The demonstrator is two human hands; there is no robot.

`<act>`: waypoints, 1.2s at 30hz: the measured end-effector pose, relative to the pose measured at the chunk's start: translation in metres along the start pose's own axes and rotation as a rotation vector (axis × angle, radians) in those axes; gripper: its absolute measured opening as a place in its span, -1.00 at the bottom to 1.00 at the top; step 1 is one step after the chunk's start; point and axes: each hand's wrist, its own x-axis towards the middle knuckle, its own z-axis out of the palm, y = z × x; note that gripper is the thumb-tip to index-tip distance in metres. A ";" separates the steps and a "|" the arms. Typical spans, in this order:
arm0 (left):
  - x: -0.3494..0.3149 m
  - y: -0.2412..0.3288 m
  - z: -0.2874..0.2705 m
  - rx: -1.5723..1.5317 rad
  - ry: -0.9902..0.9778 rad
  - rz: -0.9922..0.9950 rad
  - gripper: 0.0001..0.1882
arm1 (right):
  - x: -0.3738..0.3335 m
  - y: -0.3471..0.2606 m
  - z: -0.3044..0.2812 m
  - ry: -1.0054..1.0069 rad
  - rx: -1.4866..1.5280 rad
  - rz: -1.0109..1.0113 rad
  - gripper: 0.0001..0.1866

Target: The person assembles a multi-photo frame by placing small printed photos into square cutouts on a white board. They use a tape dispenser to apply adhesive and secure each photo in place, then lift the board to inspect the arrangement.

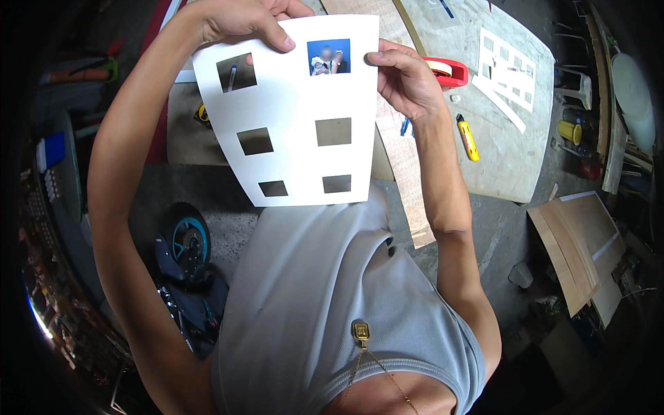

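Note:
A white card sheet (pixel 287 104) with several square cut-out windows is held up in front of my chest. In its upper right window shows a small photo (pixel 329 57) with a blue background. The other windows let the things behind show through. My left hand (pixel 252 19) grips the top left edge, its thumb on the front face and the other fingers partly hidden behind. At the upper right edge, my right hand (pixel 408 79) pinches the card beside the photo, with its thumb in front. The card bows slightly between both hands.
On the worktable (pixel 508 162) lie a red tape dispenser (pixel 449 72), a yellow utility knife (pixel 468 138), another windowed white sheet (pixel 508 66) and a white strip (pixel 499 104). A long wooden strip (pixel 408 187) overhangs the near edge. Plywood pieces (pixel 577 242) lean at right; a motorbike (pixel 190 256) stands lower left.

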 end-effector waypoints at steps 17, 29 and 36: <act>0.002 -0.010 0.000 -0.046 -0.019 -0.045 -0.41 | 0.003 0.007 0.000 0.039 -0.026 -0.006 -0.73; -0.015 0.021 0.000 -0.070 0.016 -0.116 -0.44 | 0.000 0.005 -0.001 0.029 -0.016 -0.019 -0.72; -0.013 0.018 -0.002 -0.058 -0.028 -0.090 -0.45 | -0.001 0.005 -0.001 0.036 -0.062 -0.027 -0.74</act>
